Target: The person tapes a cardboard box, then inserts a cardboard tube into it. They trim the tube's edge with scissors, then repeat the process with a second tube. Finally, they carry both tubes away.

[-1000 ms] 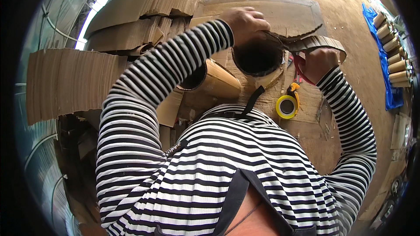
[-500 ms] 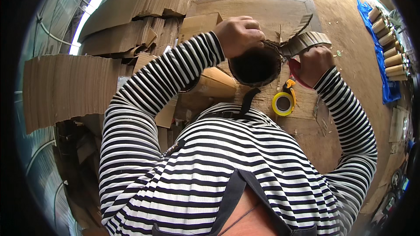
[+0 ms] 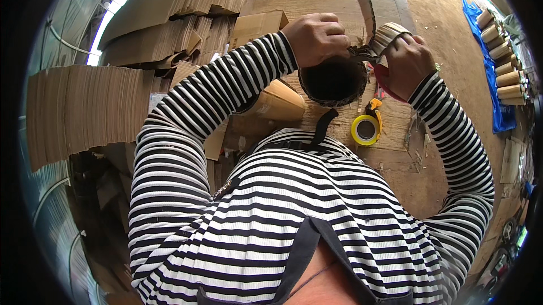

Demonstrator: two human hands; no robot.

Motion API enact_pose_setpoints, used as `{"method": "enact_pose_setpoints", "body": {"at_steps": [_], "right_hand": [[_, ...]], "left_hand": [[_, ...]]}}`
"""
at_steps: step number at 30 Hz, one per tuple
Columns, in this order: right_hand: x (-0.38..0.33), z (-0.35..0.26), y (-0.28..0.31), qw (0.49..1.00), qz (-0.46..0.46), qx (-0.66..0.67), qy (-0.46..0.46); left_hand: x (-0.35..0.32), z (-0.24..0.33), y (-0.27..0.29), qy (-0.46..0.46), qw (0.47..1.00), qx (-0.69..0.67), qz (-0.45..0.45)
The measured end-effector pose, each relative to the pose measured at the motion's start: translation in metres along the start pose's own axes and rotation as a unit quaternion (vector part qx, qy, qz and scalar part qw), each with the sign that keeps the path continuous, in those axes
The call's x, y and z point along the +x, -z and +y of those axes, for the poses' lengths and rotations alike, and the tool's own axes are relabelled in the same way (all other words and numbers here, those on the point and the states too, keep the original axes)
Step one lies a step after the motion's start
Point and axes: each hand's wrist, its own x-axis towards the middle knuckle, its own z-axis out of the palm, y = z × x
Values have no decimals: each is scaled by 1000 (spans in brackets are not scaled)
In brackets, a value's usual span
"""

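The left hand (image 3: 318, 39) was clamped on a cardboard tube (image 3: 332, 84), insides too dark to read, within the wooden board's (image 3: 322, 1) right edge; the right hand (image 3: 408, 66) gripped a red handle (image 3: 383, 81).

**Arrangement of the workplace before you**

Before you, the tube (image 3: 332, 101) sits on the board (image 3: 322, 0), your left hand (image 3: 318, 39) at its far rim and your right hand (image 3: 408, 67) at the strip (image 3: 389, 36) to its right. A second tube (image 3: 283, 101) lies just left, partly beneath your left sleeve (image 3: 226, 76). Nearer you lies the tape (image 3: 356, 130), a tool (image 3: 375, 103) just beyond it. Beyond the sleeve is a carton (image 3: 257, 27); far left, a stack (image 3: 85, 113); far right, rolls (image 3: 510, 79) on a sheet (image 3: 479, 42).
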Motion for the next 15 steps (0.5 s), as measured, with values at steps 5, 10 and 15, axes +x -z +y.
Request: {"method": "enact_pose_setpoints", "body": {"at_steps": [5, 10, 15], "right_hand": [[3, 8, -5, 994, -102, -15, -31], [-10, 17, -3, 995, -73, 28, -62], [-17, 23, -4, 998, -44, 12, -49]], "left_hand": [[1, -18, 0, 44, 998, 38, -12], [-46, 28, -19, 500, 846, -136, 126], [-39, 87, -31, 632, 699, -327, 75]]}}
